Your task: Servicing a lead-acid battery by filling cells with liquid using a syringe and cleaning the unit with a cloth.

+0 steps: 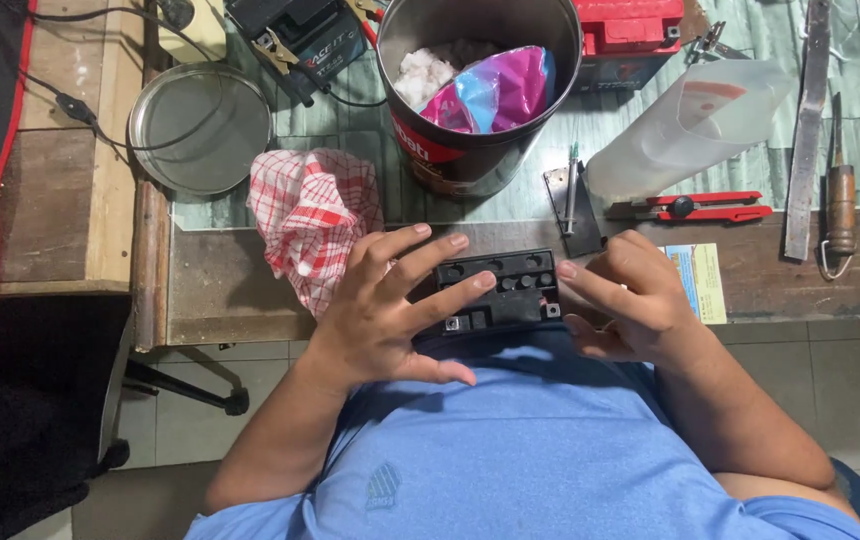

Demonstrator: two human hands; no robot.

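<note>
A small black battery (508, 287) with a row of round holes on top sits at the near edge of the workbench, against my blue shirt. My left hand (390, 310) is spread over its left side, fingertips resting on the top and front. At the battery's right end, my right hand (630, 300) has its fingers curled and the index fingertip touching the case. Neither hand closes around it.
A red-and-white checked cloth (310, 215) lies left of the battery. Behind stand a metal can (480, 150) holding plastic bags, a round metal lid (200, 125), a plastic jug (690, 125), a red utility knife (700, 207), a syringe (571, 185), a card (702, 280) and hand tools (838, 205).
</note>
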